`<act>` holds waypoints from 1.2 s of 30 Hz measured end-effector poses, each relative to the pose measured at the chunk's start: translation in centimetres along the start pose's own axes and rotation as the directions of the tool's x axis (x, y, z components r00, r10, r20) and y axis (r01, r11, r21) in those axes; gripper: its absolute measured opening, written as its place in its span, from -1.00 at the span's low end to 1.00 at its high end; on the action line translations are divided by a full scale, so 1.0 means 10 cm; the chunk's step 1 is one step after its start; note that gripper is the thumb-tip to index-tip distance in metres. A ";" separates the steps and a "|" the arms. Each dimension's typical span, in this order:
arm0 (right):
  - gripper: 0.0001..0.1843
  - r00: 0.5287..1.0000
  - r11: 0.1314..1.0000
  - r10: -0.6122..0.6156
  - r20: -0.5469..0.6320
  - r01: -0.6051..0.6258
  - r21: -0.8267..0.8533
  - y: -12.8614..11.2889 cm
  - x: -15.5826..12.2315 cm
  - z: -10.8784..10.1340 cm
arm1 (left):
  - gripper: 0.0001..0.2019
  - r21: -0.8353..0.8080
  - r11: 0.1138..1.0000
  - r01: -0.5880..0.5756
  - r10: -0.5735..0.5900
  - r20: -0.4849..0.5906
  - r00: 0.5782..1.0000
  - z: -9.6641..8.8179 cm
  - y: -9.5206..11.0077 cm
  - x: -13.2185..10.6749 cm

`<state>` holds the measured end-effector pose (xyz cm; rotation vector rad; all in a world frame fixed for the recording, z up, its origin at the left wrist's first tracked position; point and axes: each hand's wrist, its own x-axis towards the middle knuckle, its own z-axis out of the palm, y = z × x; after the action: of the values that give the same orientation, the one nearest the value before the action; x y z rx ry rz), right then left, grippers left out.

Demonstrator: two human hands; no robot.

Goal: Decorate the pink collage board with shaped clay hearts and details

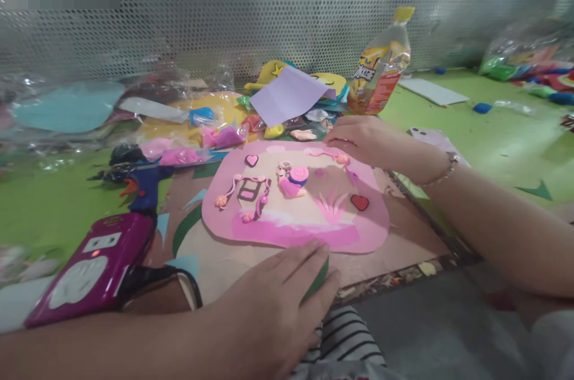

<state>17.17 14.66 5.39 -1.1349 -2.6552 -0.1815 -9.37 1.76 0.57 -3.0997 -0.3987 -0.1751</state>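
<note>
A pink craft sheet (287, 224) with rounded corners lies on a brown board (417, 242). Clay shapes decorate it: a pink and blue snail (296, 179), wavy strands with small flowers (247, 216), and a red heart (359, 202). My left hand (287, 290) rests open at the sheet's lower edge, fingers stretched out, with a dark green patch showing between them. At the upper right edge, my right hand (372, 140) is closed with bent fingers beside a pink clay strand (329, 155). Its fingertips are partly hidden, so anything held there cannot be made out.
A purple device (94, 272) and a blue glue gun (146, 185) lie at left. Behind the sheet are bagged clay pieces (228, 136), a lilac paper (287, 96) and a yellow-capped drink bottle (381, 63). A phone (437, 140) lies behind my right forearm; a perforated metal panel (269, 9) stands behind.
</note>
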 end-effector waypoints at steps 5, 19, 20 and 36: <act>-0.71 0.989 0.995 0.101 0.108 -0.098 -0.037 -0.02 0.01 -0.01 | -0.45 -0.077 0.997 0.005 -0.001 0.048 0.999 -0.01 -0.03 0.01; -0.68 0.960 0.997 -0.016 0.280 0.037 -0.070 -0.02 0.01 0.08 | -0.47 -0.103 0.995 -0.016 0.022 0.063 0.998 -0.02 -0.04 0.01; -0.67 0.961 0.994 -0.041 0.275 0.066 -0.082 -0.01 0.01 0.09 | -0.47 -0.097 0.995 -0.015 0.021 0.061 0.998 -0.02 -0.04 0.01; -0.76 0.972 0.995 -0.095 0.216 0.094 0.018 0.04 0.00 0.05 | -0.47 -0.119 0.992 -0.031 0.038 0.056 0.998 -0.01 -0.06 0.01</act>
<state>17.34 15.08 4.89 -1.0824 -2.9009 -0.0676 -9.48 2.37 0.63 -3.2321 -0.3473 -0.1124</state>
